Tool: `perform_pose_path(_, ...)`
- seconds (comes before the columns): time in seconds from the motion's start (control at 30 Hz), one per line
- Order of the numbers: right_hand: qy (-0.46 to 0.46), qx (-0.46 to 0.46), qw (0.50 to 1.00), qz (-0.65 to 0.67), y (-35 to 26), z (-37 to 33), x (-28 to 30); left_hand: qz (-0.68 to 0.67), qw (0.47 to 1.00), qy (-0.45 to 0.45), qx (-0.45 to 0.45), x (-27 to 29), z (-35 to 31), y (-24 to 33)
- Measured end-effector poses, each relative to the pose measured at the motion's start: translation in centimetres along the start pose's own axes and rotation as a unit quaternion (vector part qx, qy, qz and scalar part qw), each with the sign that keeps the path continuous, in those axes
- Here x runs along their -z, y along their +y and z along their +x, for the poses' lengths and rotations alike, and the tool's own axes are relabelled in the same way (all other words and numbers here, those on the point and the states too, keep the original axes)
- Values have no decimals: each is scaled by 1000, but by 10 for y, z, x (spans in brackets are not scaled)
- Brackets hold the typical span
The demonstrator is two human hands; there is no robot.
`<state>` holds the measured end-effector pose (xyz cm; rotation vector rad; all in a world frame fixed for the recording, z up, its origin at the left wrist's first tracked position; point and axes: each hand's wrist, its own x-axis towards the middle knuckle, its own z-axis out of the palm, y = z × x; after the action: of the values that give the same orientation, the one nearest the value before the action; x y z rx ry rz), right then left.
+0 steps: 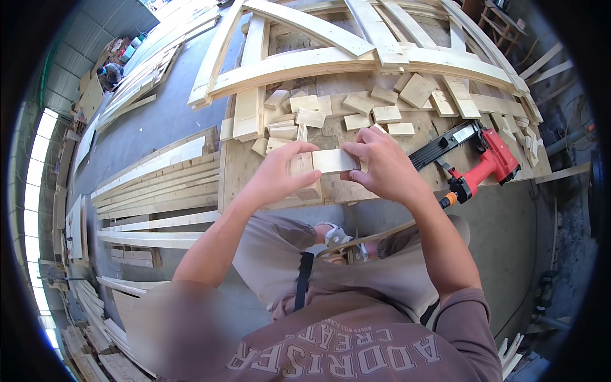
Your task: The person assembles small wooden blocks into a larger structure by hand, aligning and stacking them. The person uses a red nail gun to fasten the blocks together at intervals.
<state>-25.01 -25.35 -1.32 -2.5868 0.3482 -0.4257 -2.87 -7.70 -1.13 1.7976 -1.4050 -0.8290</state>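
At the near edge of the workbench, my left hand (279, 170) grips a pale wooden block (308, 191) between thumb and fingers. My right hand (385, 167) pinches the far end of a second wooden block (330, 162). These two blocks meet between my hands; whether they are fastened together I cannot tell. Just beyond lie several loose wooden blocks (310, 118), scattered on the bench. To the right of my right hand rests a red and black nail gun (493, 159), with its long magazine pointing toward the blocks.
A large timber frame (286, 70) covers the far part of the workbench (439, 137). Stacks of long planks (159, 184) lie to the left. An air hose (375, 237) hangs below the bench edge. Far off at the left, another person (112, 75) bends down.
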Motion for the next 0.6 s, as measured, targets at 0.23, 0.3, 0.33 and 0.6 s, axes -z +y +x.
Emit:
perform_pose_path(0.23, 7, -11, 1000, 7, -4, -1, 3, 7, 1000, 16, 3, -4, 4, -2)
perform_pose_path(0.3, 10, -1, 1000, 5, -3, 1, 3, 12, 999, 20, -25, -5, 2, -1)
perform_pose_path(0.33, 11, 4, 1000, 4, -3, 2, 3, 4, 1000, 14, -18, -5, 0, 1)
perform_pose_path(0.6, 2, 19, 1000, -10, -3, 7, 10, -7, 999, 48, -4, -17, -1, -2)
